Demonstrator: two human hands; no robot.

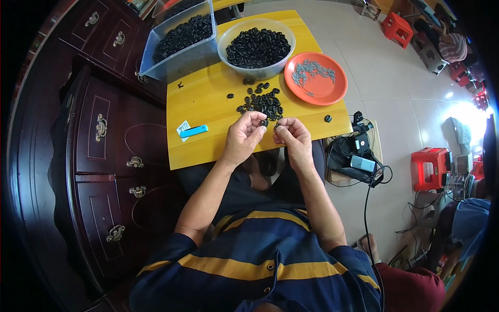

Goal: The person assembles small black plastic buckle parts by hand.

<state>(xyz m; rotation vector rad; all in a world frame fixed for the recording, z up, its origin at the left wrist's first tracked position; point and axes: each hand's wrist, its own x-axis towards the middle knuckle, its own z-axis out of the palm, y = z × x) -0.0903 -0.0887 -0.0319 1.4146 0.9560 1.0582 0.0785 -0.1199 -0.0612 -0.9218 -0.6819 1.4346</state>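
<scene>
Over the near edge of the yellow table, my left hand [242, 137] pinches a small black oval piece [264, 123] between thumb and fingers. Close beside it, my right hand [294, 141] is closed at the fingertips on something small and dark that is too tiny to name. Just beyond both hands lies a loose pile of black oval pieces [265, 102]. An orange plate [340, 89] to the right carries small grey pin-like parts [312, 72]. Behind the pile, a clear round tub [223, 54] is heaped with more black pieces.
A blue-handled tool [194, 131] lies on the yellow table [202, 101] at left. One black piece [328, 118] sits near the right edge. A clear bin [187, 65] of black parts stands far left, beside dark wooden drawers [93, 125]. Cables and a bag [343, 158] are at right.
</scene>
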